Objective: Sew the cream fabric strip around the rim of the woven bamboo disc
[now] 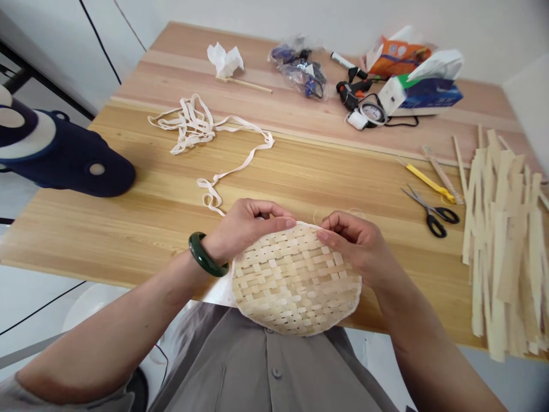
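Observation:
A round woven bamboo mat (295, 280) with white tape along its rim is held tilted at the table's front edge, close to my body. My left hand (257, 223), with a green bangle (206, 254) at its wrist, pinches the top rim just left of the middle. Just right of the middle, my right hand (355, 240) has thumb and fingers closed on the same rim. A thin thread (355, 210) loops up behind my right fingers. Whether a needle is in those fingers cannot be made out.
White tape (193, 129) lies tangled beyond my left hand. Scissors (431, 212), a yellow cutter (429, 180) and a pile of bamboo strips (501, 246) lie to the right. At the back are a glue gun (351, 94), tissue packs (422, 91) and bagged items (300, 66). A dark blue padded object (68, 151) juts in from the left.

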The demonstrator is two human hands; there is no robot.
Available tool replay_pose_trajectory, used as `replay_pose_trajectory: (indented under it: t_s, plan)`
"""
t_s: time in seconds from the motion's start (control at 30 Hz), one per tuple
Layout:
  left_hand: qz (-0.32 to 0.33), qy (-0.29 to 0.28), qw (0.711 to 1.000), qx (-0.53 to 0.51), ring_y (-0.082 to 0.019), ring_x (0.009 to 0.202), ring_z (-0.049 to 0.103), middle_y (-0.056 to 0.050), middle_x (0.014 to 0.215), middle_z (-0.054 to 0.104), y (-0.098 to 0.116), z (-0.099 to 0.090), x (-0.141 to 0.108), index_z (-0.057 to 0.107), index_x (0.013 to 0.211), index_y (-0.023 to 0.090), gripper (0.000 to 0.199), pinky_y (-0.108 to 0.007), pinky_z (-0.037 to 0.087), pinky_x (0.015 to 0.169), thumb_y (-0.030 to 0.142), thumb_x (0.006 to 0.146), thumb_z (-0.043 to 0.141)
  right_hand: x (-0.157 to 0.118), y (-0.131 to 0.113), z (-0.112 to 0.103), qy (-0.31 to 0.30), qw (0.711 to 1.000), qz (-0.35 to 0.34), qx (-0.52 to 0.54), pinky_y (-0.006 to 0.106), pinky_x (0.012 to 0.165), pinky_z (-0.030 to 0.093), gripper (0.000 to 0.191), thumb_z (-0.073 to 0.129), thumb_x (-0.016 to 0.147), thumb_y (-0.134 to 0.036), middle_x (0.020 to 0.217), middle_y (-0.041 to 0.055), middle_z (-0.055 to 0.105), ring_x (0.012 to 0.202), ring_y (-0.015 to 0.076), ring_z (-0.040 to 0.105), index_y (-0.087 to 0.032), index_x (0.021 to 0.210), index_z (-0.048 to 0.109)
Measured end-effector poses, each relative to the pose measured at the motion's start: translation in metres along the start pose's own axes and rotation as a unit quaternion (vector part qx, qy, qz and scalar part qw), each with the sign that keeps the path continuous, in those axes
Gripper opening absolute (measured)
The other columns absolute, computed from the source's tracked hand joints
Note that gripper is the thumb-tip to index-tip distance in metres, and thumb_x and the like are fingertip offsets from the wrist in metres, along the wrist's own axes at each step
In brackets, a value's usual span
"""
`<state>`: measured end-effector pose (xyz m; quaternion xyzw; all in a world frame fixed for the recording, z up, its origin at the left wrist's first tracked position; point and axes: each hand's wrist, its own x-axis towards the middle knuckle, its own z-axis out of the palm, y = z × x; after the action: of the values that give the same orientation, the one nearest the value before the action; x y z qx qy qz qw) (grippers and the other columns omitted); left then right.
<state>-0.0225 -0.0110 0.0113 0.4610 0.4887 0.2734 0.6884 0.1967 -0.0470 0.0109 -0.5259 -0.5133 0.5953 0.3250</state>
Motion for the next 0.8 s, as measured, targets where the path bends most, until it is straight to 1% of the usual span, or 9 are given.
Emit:
replay_pose_trajectory:
  t_s: [0.07, 0.13, 0.2, 0.3, 0.4, 0.5, 0.6, 0.67, 0.8]
  plan:
    - [0.0, -0.011, 1.0, -0.002, -0.011, 0.061, 0.061, -0.002, 0.073, 0.072, -0.002, 0.0, 0.0, 0.077, 0.086, 0.017, 0.024, -0.021, 0.046, 0.056, 0.037, 0.072, 0.081, 0.0, 0.001, -0.001, 0.0, 1.0, -0.001, 0.002, 0.021, 0.046, 0.032, 0.028, 0.07, 0.084, -0.041, 0.065, -0.0034, 0.052, 0.054, 0.0069, 0.042, -0.018, 0.075, 0.058]
    - [0.023, -0.024, 0.999, 0.006, -0.012, 0.068, 0.064, -0.003, 0.085, 0.075, -0.005, 0.0, 0.0, 0.078, 0.097, 0.02, 0.026, -0.021, 0.048, 0.06, 0.036, 0.076, 0.078, 0.0, 0.002, -0.001, 0.0, 1.0, 0.0, 0.007, 0.021, 0.047, 0.031, 0.028, 0.071, 0.084, -0.04, 0.065, -0.0039, 0.051, 0.054, 0.0064, 0.041, -0.018, 0.074, 0.057]
    - [0.05, -0.038, 0.998, 0.01, -0.012, 0.074, 0.065, -0.003, 0.093, 0.074, -0.006, 0.0, 0.0, 0.079, 0.098, 0.022, 0.023, -0.02, 0.048, 0.062, 0.034, 0.079, 0.075, 0.0, 0.003, -0.002, 0.0, 1.0, 0.001, 0.011, 0.02, 0.047, 0.031, 0.028, 0.071, 0.084, -0.04, 0.064, -0.0043, 0.05, 0.054, 0.0061, 0.04, -0.018, 0.074, 0.057]
    - [0.065, -0.044, 0.997, 0.001, -0.01, 0.072, 0.063, -0.001, 0.089, 0.072, -0.006, 0.001, 0.001, 0.08, 0.087, 0.021, 0.013, -0.018, 0.046, 0.06, 0.03, 0.081, 0.074, -0.001, 0.003, -0.002, -0.001, 1.0, 0.0, 0.009, 0.021, 0.046, 0.031, 0.028, 0.07, 0.084, -0.04, 0.064, -0.004, 0.05, 0.054, 0.0065, 0.04, -0.018, 0.074, 0.057]
    - [0.057, -0.044, 0.997, -0.018, -0.008, 0.07, 0.061, 0.0, 0.087, 0.07, -0.005, 0.002, 0.0, 0.08, 0.086, 0.021, 0.01, -0.018, 0.045, 0.059, 0.027, 0.08, 0.074, 0.0, 0.003, -0.001, 0.002, 1.0, 0.006, 0.006, 0.021, 0.046, 0.031, 0.029, 0.07, 0.083, -0.041, 0.064, -0.0036, 0.05, 0.053, 0.0071, 0.04, -0.018, 0.073, 0.057]
    - [0.045, -0.038, 0.998, -0.028, -0.009, 0.069, 0.06, 0.0, 0.081, 0.068, -0.003, 0.005, -0.001, 0.079, 0.079, 0.019, 0.014, -0.019, 0.045, 0.059, 0.031, 0.08, 0.074, 0.0, 0.004, -0.001, 0.003, 1.0, 0.011, 0.008, 0.021, 0.046, 0.03, 0.03, 0.071, 0.082, -0.042, 0.063, -0.0037, 0.05, 0.053, 0.0073, 0.04, -0.018, 0.073, 0.056]
    - [0.044, -0.017, 0.999, -0.02, -0.009, 0.063, 0.058, 0.0, 0.074, 0.067, -0.001, 0.008, 0.0, 0.076, 0.069, 0.016, 0.019, -0.019, 0.044, 0.055, 0.035, 0.074, 0.08, 0.001, 0.004, -0.001, -0.002, 1.0, 0.007, 0.009, 0.021, 0.046, 0.031, 0.029, 0.07, 0.083, -0.041, 0.063, -0.0037, 0.05, 0.053, 0.0072, 0.04, -0.018, 0.073, 0.056]
    - [0.036, -0.007, 0.999, -0.014, -0.009, 0.061, 0.058, 0.0, 0.071, 0.068, -0.001, 0.009, 0.002, 0.076, 0.068, 0.016, 0.018, -0.02, 0.044, 0.054, 0.033, 0.07, 0.082, 0.001, 0.003, 0.0, -0.005, 1.0, 0.007, 0.008, 0.021, 0.047, 0.031, 0.028, 0.07, 0.083, -0.041, 0.064, -0.0037, 0.05, 0.053, 0.0073, 0.04, -0.018, 0.073, 0.056]
    - [-0.01, -0.002, 1.0, -0.023, -0.01, 0.056, 0.058, 0.0, 0.064, 0.068, -0.001, 0.01, 0.005, 0.075, 0.07, 0.015, 0.019, -0.02, 0.044, 0.051, 0.033, 0.068, 0.082, 0.001, 0.005, 0.0, 0.01, 1.0, 0.016, 0.01, 0.022, 0.049, 0.033, 0.026, 0.068, 0.084, -0.042, 0.066, -0.0027, 0.052, 0.056, 0.0086, 0.042, -0.019, 0.077, 0.061]
